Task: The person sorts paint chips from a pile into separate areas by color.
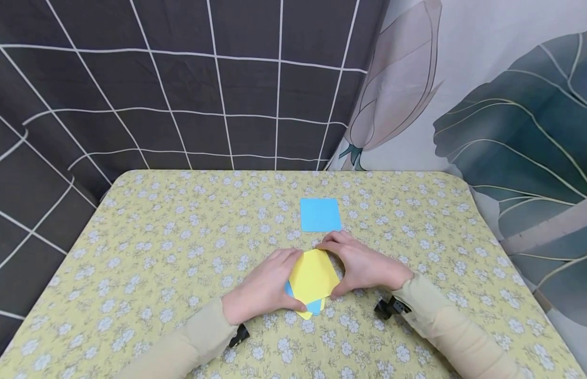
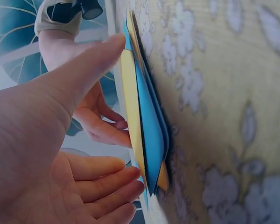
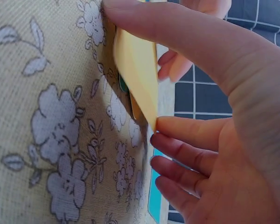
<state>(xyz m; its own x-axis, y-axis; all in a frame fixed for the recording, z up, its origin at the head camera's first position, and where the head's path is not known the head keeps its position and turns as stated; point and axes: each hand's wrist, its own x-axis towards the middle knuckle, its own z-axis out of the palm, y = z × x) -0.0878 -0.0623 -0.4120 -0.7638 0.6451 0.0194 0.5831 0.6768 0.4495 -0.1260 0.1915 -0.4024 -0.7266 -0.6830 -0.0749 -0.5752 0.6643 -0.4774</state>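
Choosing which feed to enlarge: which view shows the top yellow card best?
The head view: it shows most of the top yellow card from above. The left wrist view shows only a narrow strip of it; the right wrist view shows it slanted, partly hidden.

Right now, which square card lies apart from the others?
The lone blue card beyond the right hand; the others, yellow and blue, overlap in a pile between it and the left hand.

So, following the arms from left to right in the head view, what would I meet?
Left sleeve → left hand's grip → yellow card → right hand's grip → right sleeve.
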